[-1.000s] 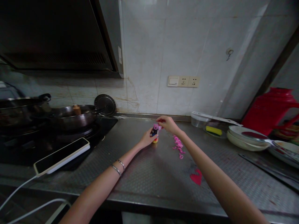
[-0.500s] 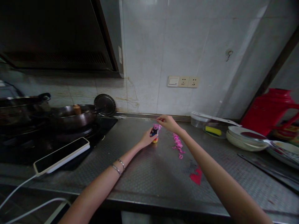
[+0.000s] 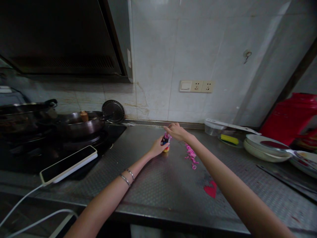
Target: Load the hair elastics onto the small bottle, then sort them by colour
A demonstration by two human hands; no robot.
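Head view: small dark-labelled bottle with a yellow base, apparently upright on the steel table, nearer the back edge than the front. Left grip wrapped round the bottle's body, thumb across the front. Right grip at the mouth, fingertips bunched over pink shreds there — can't tell if they pinch any.

Handling, judged by looks: bottle light, stiff, smooth, so could slip or tip; glass or plastic unclear. Best hold is round the body, low, mouth left free. Shreds look soft, limp, near weightless — fingertip pinch, small bunches.

Loose pink strip pile right of the bottle, trailing toward the front edge; red heart cutout nearer that edge, looks thin and flat, best lifted by its rim.
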